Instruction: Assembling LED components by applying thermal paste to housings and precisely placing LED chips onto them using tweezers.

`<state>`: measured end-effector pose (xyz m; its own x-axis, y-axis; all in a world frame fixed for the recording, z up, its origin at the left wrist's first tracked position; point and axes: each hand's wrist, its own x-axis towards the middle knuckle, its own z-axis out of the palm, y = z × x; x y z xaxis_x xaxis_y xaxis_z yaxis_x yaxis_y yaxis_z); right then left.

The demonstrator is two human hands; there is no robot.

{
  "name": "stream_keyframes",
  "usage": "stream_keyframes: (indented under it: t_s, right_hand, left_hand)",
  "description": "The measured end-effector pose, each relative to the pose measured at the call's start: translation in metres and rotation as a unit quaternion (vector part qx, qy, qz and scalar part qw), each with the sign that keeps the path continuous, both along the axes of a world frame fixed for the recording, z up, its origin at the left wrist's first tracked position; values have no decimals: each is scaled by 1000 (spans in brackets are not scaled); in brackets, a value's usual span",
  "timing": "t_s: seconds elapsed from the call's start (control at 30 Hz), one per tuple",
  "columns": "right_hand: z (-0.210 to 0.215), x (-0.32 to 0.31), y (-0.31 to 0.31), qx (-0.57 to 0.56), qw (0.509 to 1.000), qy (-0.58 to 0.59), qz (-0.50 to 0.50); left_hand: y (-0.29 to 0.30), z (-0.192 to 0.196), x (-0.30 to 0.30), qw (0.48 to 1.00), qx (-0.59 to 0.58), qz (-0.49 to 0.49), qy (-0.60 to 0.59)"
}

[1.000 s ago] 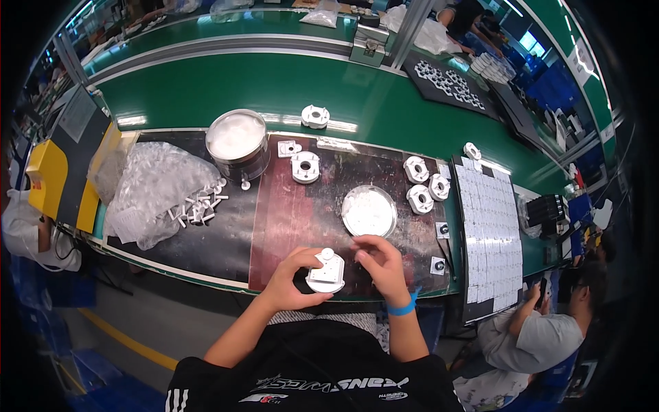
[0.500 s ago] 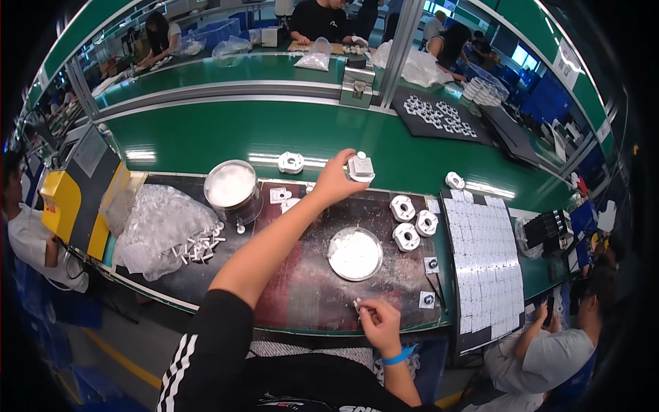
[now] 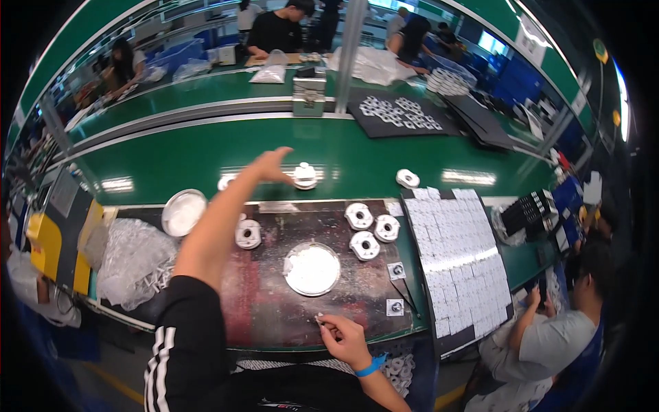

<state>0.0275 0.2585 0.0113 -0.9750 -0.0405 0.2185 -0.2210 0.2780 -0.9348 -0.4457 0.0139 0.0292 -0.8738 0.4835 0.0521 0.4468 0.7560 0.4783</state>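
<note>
A white square-bodied part with a round knob on top (image 3: 305, 176) stands on the green bench surface. Just left of it, my left hand (image 3: 273, 166) is open, fingers apart and free of it. Low over the dark work mat (image 3: 268, 302), my right hand (image 3: 345, 338) is closed in a pinch. A tiny whitish tip (image 3: 319, 318) shows at its fingers, too small to name. Beyond that hand lies a round clear dish (image 3: 312, 269) with white contents. Several white ring-shaped housings (image 3: 364, 245) sit to the right of the dish, and another housing (image 3: 248, 234) lies left of it.
A panel of white square plates (image 3: 456, 254) leans over the right side. Two small square pieces (image 3: 395, 307) lie near a thin black tool (image 3: 405, 292). At left are a round tub (image 3: 184, 213), a plastic bag (image 3: 134, 261) and a yellow machine (image 3: 58, 240). A person (image 3: 563, 323) sits at right.
My left hand has let go of the white knobbed part, which now stands on the green surface. The whole view has shifted. My right hand keeps its pinch.
</note>
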Motion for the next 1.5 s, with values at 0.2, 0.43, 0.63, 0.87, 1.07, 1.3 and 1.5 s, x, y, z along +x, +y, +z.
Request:
stream_keyframes:
  t_s: [0.2, 0.43, 0.63, 0.87, 1.07, 1.3, 1.5]
  right_hand:
    - [0, 3, -2, 52, 997, 48, 18]
    - [-3, 3, -6, 24, 998, 57, 1]
    - [5, 0, 3, -40, 999, -8, -3]
    - [94, -74, 47, 8, 997, 38, -68]
    - [120, -214, 93, 240, 960, 103, -102]
    - [29, -355, 156, 471, 863, 12, -184]
    - [23, -377, 145, 488, 858, -30, -158]
  left_hand:
    - [-67, 65, 47, 893, -317, 277, -161]
    - [-95, 45, 54, 945, -270, 184, -20]
    - [-7, 130, 203, 999, 24, -48, 8]
    - [-18, 57, 394, 982, 147, -114, -31]
    - [-28, -10, 439, 977, 205, 28, 50]
    - [-25, -6, 436, 979, 198, 31, 41]
    - [-27, -9, 438, 977, 208, 31, 24]
